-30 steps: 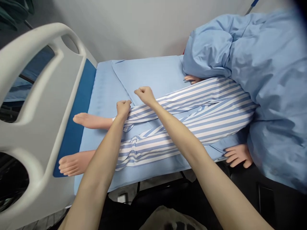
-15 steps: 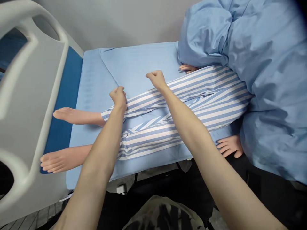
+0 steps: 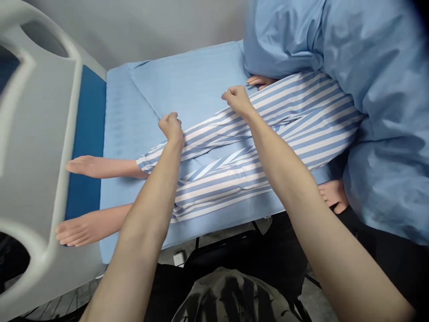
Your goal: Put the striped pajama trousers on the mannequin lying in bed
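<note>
A patient manikin lies on the bed in blue-and-white striped trousers (image 3: 226, 181), both legs stretched out and its feet bare. My left hand (image 3: 171, 127) is a closed fist at the lower part of the far leg, over its outer side. Further up that leg, my right hand (image 3: 237, 99) is also curled into a fist. No object shows in either fist. Whether the fists touch the trouser cloth or hover just above it I cannot tell. The manikin's far foot (image 3: 82, 165) and near foot (image 3: 80, 228) point toward the footboard.
A bunched blue quilt (image 3: 385, 112) covers the manikin's upper part, with its hands (image 3: 335, 194) sticking out below. At left stands the bed's grey footboard (image 3: 43, 134) with a blue panel (image 3: 89, 134). A light blue sheet (image 3: 187, 80) covers the mattress; a grey wall (image 3: 161, 27) is behind.
Both fists have shifted to the right along the far leg, the right one more, and slightly up in view. The camera view has also moved a little. Both hands stay closed.
</note>
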Demonstrator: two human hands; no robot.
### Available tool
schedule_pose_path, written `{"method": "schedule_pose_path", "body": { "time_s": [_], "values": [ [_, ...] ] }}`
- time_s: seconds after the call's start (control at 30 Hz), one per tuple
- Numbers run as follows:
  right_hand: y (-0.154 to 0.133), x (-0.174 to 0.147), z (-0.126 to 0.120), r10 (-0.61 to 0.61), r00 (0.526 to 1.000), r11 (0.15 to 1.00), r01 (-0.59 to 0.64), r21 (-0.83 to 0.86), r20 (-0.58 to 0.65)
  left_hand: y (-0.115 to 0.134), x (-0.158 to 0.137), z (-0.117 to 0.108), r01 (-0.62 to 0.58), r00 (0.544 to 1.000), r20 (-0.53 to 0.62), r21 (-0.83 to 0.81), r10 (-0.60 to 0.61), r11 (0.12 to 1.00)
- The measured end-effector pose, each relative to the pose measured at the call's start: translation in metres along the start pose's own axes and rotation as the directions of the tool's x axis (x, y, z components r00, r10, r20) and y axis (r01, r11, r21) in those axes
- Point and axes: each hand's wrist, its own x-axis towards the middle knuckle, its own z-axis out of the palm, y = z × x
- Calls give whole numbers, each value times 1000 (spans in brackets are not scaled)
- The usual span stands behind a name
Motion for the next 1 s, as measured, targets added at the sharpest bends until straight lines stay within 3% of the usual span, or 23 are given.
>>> {"method": "schedule_pose_path", "body": {
  "time_s": [0.1, 0.17, 0.23, 0.3, 0.43, 0.53, 0.7, 0.8, 0.9, 1.0],
  "values": [
    [8, -3, -4, 8, 999, 996, -3, -86, 48, 28, -8, 20, 4, 999, 36, 58, -6, 998],
    [9, -4, 0, 2, 998, 993, 6, -117, 62, 42, -13, 40, -50, 988, 152, 76, 38, 996],
    [6, -5, 0, -2, 997, 993, 11, -119, 75, 42, -17, 58, -121, 957, 277, 109, 86, 987],
    [0, -3, -7, -12, 996, 989, 26, -149, 89, 27, -20, 68, -192, 932, 337, 146, 134, 970],
    [-14, 5, -41, -98, 995, 895, 92, -437, 8, -14, -21, 68, -293, 929, 290, 187, 232, 938],
    [-11, 8, -61, -161, 980, 816, 65, -574, -119, -24, -22, 63, -327, 920, 295, 212, 259, 921],
    [25, 8, -56, -20, 978, 873, -84, -480, -207, -4, -16, 70, -286, 932, 297, 243, 210, 927],
    [39, 12, -51, -9, 969, 897, -101, -431, -246, 13, -4, 86, -260, 937, 292, 208, 193, 943],
    [35, 13, -53, -15, 972, 903, -87, -420, -233, 16, 3, 100, -290, 925, 306, 193, 224, 937],
    [23, 13, -61, -24, 966, 891, -97, -444, -259, 0, -2, 101, -326, 919, 305, 234, 250, 916]
  ]
}}
